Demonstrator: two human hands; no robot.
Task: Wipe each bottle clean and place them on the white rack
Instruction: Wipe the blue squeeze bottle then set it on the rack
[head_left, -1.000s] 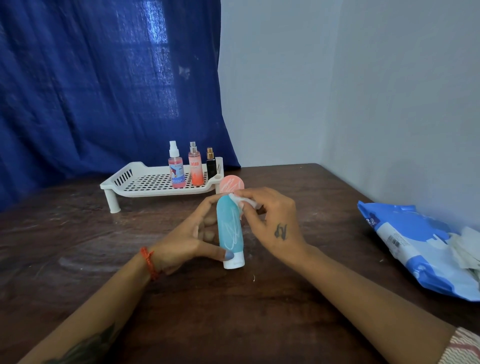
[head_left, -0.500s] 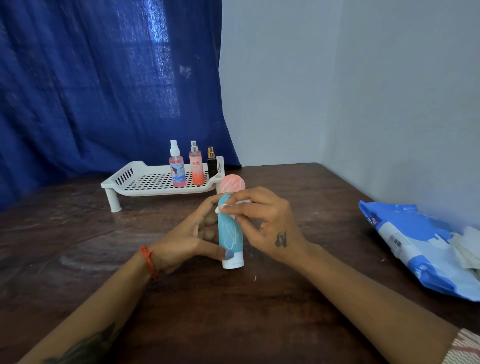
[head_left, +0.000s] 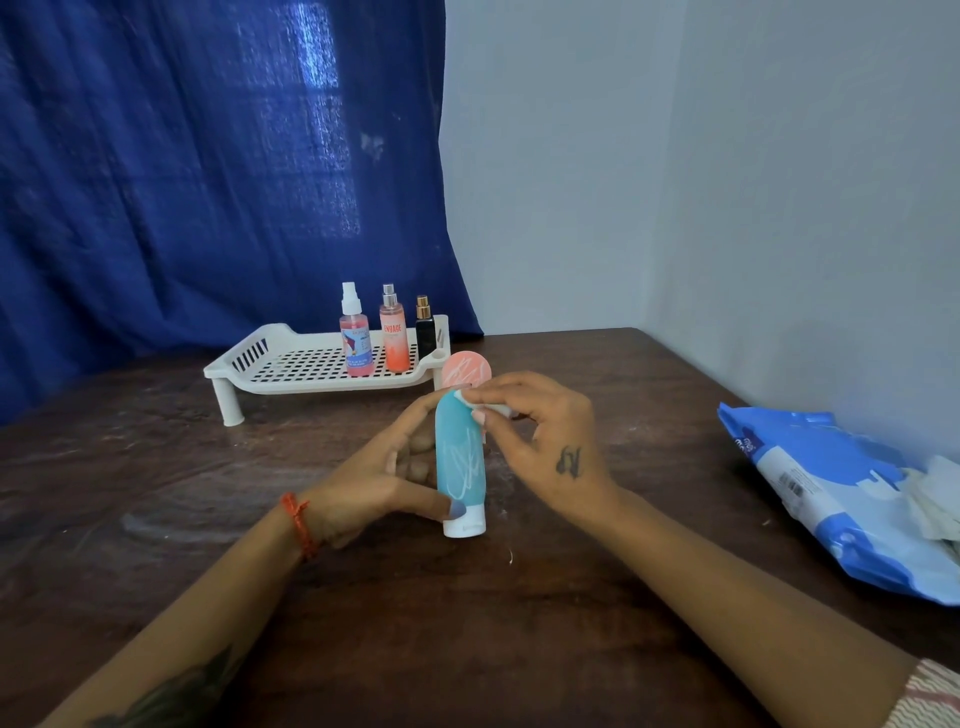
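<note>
The teal squeeze bottle (head_left: 461, 457) stands cap-down on the worktop (head_left: 467, 623), in front of the white rack (head_left: 270, 364). The left hand (head_left: 374, 478) grips its body; the right hand (head_left: 540, 431) pinches a small white wipe (head_left: 480, 408) at its rounded top. Best to keep the base braced, wipe downward, and turn the bottle between strokes.

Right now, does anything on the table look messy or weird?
Nothing is spilled or broken. The only untidy spot is the blue wipes pack by the wall: loose white wipes spill out of its open side. The three bottles on the white rack stand upright.
</note>
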